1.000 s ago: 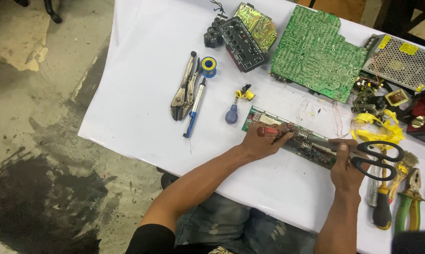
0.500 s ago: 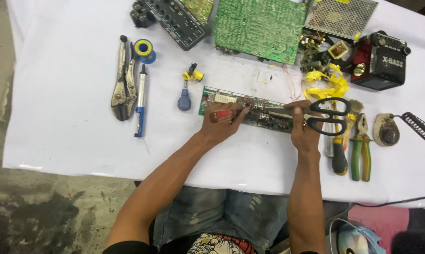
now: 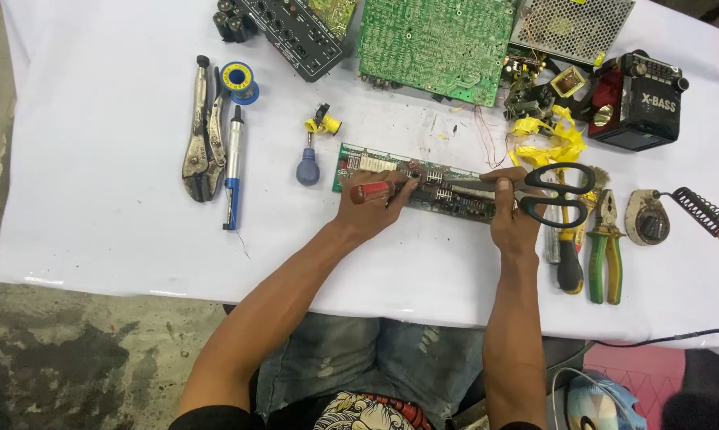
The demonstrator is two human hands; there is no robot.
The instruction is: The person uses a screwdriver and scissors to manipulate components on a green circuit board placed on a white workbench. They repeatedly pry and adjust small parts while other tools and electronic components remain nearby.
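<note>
Lying near the table's (image 3: 97, 239) front edge, a narrow circuit board (image 3: 455, 199) is pinned. A red-handled screwdriver (image 3: 369, 192) is grasped by the left hand (image 3: 371, 209); black scissors (image 3: 554, 193) are gripped by the right hand (image 3: 512, 216).

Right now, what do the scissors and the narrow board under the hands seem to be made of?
Scissors: black handles, matte, probably plastic; the blades look like grey metal. The right hand holds them.
Board: green, likely laminate, crowded with small parts. The left hand holds a red handle, glossy, likely plastic.
</note>
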